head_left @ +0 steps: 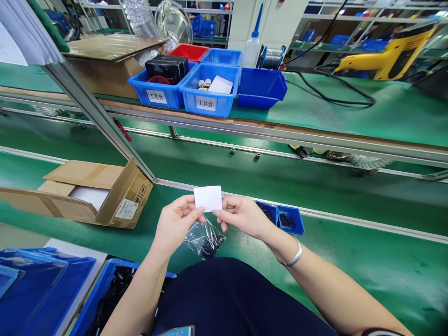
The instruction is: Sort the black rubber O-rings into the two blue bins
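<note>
White paper slip [207,198], held up over the green bench mat [350,270] in front of the person, with its blank face showing. The left hand [175,217] pinches it at the lower left, thumb on the near face and fingers curled behind; the right hand [243,215] grips the lower right corner the same way. Whether it is a single card or a folded leaflet cannot be told. It should weigh next to nothing and, as it stands flat without sagging, seems fairly stiff for paper, though it would likely crease under a hard squeeze. Light pinches at the side edges or lower corners look best, leaving the middle unbent. Just below the hands lies a clear plastic bag [196,237] with black parts [211,246] inside; its thin film is probably slippery and limp, easiest taken by the rim. Whether any finger touches it is unclear.
</note>
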Motion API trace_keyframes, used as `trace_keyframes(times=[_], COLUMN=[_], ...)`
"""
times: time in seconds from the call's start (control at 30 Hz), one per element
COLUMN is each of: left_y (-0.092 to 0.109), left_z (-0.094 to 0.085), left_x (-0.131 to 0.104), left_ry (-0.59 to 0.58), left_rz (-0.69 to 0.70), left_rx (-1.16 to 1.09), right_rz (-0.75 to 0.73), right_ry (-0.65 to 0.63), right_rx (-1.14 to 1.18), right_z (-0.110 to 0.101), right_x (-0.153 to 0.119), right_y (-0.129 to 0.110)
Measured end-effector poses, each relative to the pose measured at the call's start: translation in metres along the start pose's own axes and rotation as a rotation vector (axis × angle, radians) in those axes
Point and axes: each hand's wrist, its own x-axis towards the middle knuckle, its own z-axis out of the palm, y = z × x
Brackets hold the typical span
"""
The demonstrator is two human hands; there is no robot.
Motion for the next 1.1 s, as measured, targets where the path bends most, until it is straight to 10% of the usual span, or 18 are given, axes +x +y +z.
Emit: trace_keyframes(times=[0.2, 0.47, 0.67, 0.9, 1.1], left_y=[0.002, 0.004, 0.002, 0.002, 0.003], left_z=[-0.021, -0.007, 0.000, -0.024, -0.011], left_x=[0.001, 0.003, -0.001, 0.002, 0.002], left_ry=[0.135, 0.041, 0.032, 0.219, 0.039], left_rz=[0.011, 0.016, 0.021, 0.079, 0.009], left_rx=[-0.084, -0.049, -0.019, -0.036, 0.040], right_rz=[-0.062, 0.022, -0.018, -0.090, -0.286], right_ry=[0.312, -0.046, -0.003, 0.305, 0.277], right_rx=[-0.068, 0.272, 0.282, 0.186, -0.043], right_z=[-0.038, 0.002, 0.014, -0.027, -0.025], right_x=[-0.006, 0.004, 0.012, 0.003, 0.000], right_y=[-0.005, -0.001, 0.005, -0.001, -0.003])
